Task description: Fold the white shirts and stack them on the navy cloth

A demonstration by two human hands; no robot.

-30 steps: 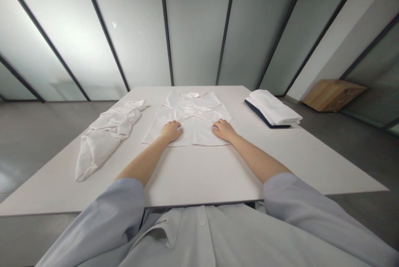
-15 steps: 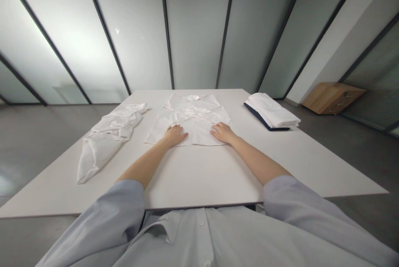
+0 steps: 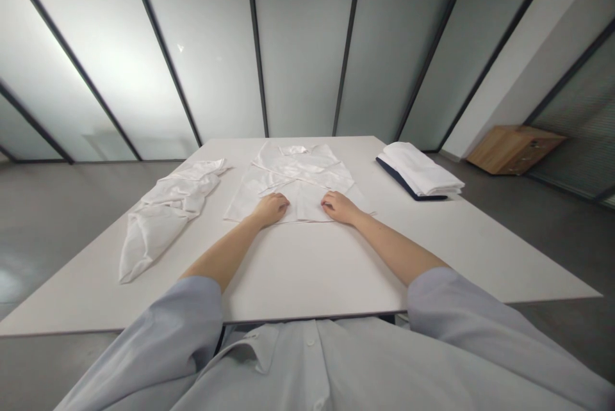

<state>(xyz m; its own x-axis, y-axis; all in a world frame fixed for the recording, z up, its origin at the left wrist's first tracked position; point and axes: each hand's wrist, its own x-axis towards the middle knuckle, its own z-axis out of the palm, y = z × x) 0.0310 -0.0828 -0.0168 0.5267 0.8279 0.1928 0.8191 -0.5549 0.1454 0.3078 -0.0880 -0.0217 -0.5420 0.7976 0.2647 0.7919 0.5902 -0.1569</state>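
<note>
My left hand (image 3: 272, 208) and right hand (image 3: 340, 208) curl small on the white shirt (image 3: 302, 171) in the bench's (image 3: 312, 270) middle — I can't tell if they pinch it — and one uneven pull could crease it.

The left hand (image 3: 270, 210) and right hand (image 3: 340, 208) are hiding parts of the spread shirt (image 3: 302, 177), their curled fingers (image 3: 281, 198) obscuring any grip. Left of that shirt, the crumpled garment (image 3: 168, 203) is concealing its own shape. Right of it, the white stack (image 3: 418, 166) is covering most of the dark layer (image 3: 403, 183). Nearest the viewer, both sleeves (image 3: 163, 328) are running out of frame.
</note>
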